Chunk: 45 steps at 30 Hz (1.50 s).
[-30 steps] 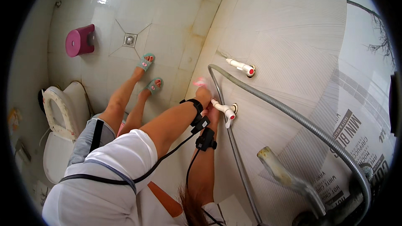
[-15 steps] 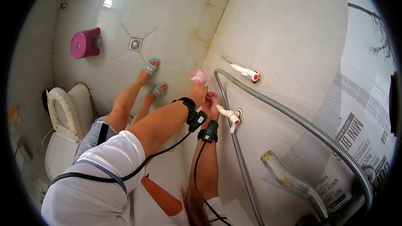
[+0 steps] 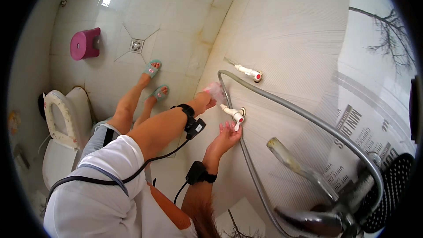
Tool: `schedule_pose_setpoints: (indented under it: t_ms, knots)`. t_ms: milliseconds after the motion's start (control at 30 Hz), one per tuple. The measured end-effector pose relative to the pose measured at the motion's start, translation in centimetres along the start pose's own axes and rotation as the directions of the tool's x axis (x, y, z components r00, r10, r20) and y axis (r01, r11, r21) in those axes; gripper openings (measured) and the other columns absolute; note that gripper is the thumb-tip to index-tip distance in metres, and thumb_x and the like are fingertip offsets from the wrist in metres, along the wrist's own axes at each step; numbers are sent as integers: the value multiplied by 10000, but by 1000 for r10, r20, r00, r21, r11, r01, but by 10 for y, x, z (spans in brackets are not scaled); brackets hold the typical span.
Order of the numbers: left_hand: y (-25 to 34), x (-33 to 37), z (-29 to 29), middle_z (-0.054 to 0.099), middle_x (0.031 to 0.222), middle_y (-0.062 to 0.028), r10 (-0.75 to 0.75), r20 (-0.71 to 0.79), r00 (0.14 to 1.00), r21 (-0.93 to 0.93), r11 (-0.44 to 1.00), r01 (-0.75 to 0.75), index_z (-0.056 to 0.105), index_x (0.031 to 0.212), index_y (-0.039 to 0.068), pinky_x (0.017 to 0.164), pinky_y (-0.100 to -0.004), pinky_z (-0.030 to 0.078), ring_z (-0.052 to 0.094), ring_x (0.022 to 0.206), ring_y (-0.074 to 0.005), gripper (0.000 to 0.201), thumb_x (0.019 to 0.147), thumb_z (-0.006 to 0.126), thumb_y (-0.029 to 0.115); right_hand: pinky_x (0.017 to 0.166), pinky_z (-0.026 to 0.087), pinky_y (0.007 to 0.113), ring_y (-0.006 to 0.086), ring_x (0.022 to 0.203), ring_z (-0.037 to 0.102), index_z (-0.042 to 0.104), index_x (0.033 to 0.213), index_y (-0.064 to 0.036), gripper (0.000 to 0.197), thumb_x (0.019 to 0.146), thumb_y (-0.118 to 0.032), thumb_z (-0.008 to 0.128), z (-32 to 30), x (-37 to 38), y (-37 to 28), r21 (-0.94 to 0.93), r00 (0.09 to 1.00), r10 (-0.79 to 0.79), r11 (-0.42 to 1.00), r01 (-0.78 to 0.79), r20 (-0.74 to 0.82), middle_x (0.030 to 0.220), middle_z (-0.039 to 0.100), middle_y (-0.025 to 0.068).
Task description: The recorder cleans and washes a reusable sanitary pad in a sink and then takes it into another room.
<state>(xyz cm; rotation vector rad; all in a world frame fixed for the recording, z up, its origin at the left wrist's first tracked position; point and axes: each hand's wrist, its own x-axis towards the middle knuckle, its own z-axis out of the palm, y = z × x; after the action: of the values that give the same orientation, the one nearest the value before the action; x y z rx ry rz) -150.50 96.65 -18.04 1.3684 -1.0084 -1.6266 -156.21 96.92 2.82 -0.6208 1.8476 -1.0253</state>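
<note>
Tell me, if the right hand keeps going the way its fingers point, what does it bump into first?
Probably the white tap on the wall. The right hand has its fingertips just under the tap's spout, almost touching. Depth is hard to judge, so it might slip past to the tiled wall behind.

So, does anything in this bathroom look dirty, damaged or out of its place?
Yes, slightly. Brownish stains run along the tile joint where the floor meets the wall. Below it, the left hand presses a pale pink cloth on the wall, and the right hand touches the white tap. Nothing looks broken.
</note>
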Motion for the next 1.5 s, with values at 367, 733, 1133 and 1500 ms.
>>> schedule_pose_setpoints:
  t_ms: [367,733,1133,1500]
  knots:
    - [147,-118,-96,547,928,-41,-717,88,691,-805,357,473,498,961,75,721,-279,446,553,833,-158,171,836,422,164,794,443,316,241,1044,499,239,1273,30,548,774,5,464,15,-22,-36,-153,929,188,977,-146,318,1284,347,201]
    - [273,-216,-193,571,785,-20,-298,128,946,-322,890,324,581,827,67,616,-204,438,516,702,-88,212,772,595,271,774,474,292,247,1087,462,331,1262,-79,610,721,4,602,80,-103,-8,-148,425,-190,750,644,885,1258,390,142]
    - [283,-241,-278,504,1031,-143,-67,73,995,-980,181,84,432,1085,-3,846,-417,423,501,946,-242,422,869,419,359,666,505,289,218,843,578,503,1020,-22,327,712,-50,607,189,-232,-128,-70,284,-399,472,879,872,935,559,114]
    - [336,-240,-343,539,1049,-67,6,-264,964,-841,488,-233,488,1071,67,848,-343,444,542,944,-182,304,900,381,295,705,456,285,183,845,558,515,1017,-15,265,790,-138,575,256,-240,-178,9,304,-299,726,688,905,933,562,112]
